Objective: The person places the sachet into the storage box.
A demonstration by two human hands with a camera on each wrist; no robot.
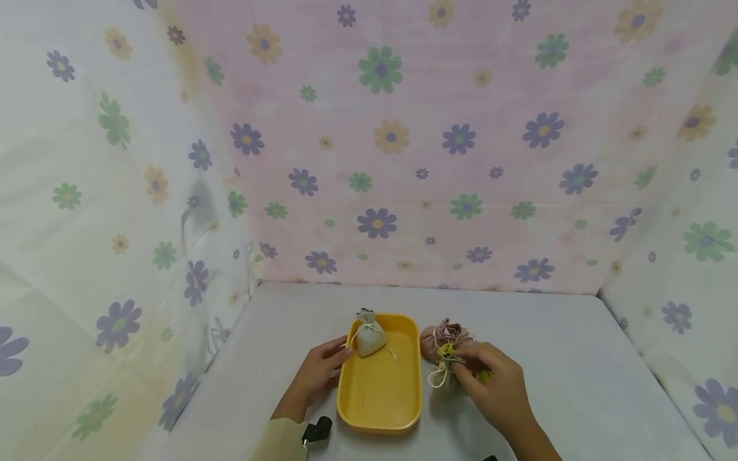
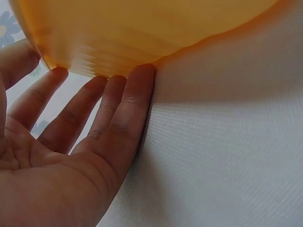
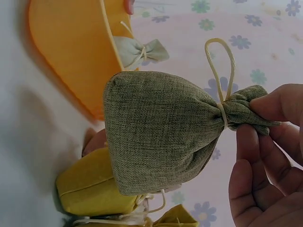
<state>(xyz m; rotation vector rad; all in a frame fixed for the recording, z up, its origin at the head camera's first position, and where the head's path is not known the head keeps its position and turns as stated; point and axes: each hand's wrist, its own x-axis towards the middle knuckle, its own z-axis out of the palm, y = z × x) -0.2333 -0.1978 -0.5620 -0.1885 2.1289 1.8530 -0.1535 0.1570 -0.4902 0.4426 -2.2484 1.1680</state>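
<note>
My right hand [image 1: 498,384] pinches the gathered neck of a grey-green woven drawstring pouch [image 3: 161,130] between thumb and fingers. A pale cord is tied round its neck and stands up in a loop. On the left, my left hand [image 1: 320,369] holds the side of a yellow plastic tray [image 1: 380,403], thumb over the rim and outstretched fingers against the outer wall. Inside the tray, a pale drawstring pouch [image 1: 370,338] leans in the far left corner. Behind and below the held pouch are a pinkish pouch [image 1: 431,344] and a mustard-yellow pouch [image 3: 92,184].
A white cloth covers the table [image 1: 576,371]. Flowered fabric walls [image 1: 426,211] enclose it at the back and on both sides. A small black object [image 1: 318,429] lies beside the left sleeve [image 1: 280,440], near the tray's front left corner.
</note>
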